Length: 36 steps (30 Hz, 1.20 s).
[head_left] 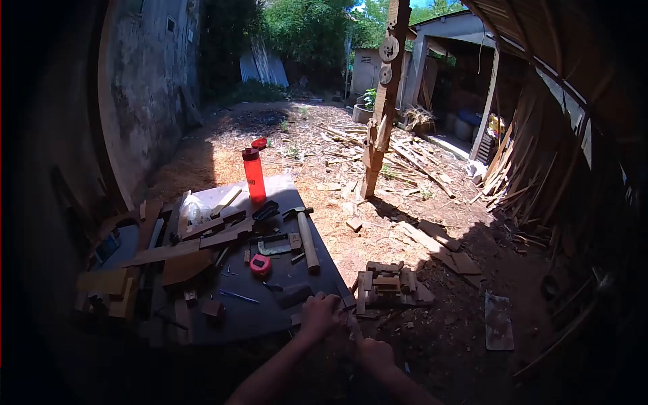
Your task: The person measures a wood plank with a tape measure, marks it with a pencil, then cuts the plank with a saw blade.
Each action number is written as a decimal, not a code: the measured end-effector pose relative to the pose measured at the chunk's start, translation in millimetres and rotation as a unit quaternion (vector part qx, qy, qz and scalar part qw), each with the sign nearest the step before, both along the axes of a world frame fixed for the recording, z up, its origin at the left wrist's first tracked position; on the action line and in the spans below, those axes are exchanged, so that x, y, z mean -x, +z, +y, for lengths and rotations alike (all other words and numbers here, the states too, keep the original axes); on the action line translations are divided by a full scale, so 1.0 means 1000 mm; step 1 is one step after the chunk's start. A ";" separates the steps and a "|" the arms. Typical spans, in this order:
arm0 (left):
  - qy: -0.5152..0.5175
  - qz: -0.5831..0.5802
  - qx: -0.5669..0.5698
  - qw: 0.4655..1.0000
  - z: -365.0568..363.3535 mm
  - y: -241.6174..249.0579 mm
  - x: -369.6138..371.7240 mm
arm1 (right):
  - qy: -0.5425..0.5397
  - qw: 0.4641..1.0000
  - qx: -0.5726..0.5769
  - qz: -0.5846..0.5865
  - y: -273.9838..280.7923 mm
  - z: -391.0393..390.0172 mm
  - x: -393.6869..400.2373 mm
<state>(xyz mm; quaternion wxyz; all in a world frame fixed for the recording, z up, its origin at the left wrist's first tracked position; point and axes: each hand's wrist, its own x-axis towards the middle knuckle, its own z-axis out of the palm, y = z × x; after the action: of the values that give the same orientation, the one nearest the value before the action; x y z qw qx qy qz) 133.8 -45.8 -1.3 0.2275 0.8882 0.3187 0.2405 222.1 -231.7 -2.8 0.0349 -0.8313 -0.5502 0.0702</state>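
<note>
My left hand is closed at the near right corner of the dark table, its fingers bent around something small that I cannot make out. Just below and to the right, my right hand is closed on a thin, pale tool pointing up towards the left hand; shadow hides its exact kind. Nearest on the tabletop are a dark flat block, a hammer with a wooden handle, and a pink tape measure.
A red bottle stands at the table's far end. A clamp, a blue pen and wood pieces lie on the table. Right of it sits a stack of wooden blocks. A wooden post rises beyond.
</note>
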 end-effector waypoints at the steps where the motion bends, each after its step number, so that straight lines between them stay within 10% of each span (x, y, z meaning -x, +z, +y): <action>1: -0.001 0.000 0.000 1.000 0.000 0.001 -0.001 | -0.001 1.000 0.000 0.014 0.004 -0.010 0.005; 36: -0.012 -0.019 0.021 1.000 0.004 0.005 0.003 | -0.002 0.996 -0.051 0.070 0.000 -0.021 0.012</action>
<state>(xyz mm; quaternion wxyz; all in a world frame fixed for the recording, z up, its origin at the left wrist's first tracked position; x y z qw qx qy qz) 131.3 -42.1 4.0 0.2547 0.8823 0.3089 0.2476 210.0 -253.1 -2.6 0.1158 -0.8225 -0.5479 0.0999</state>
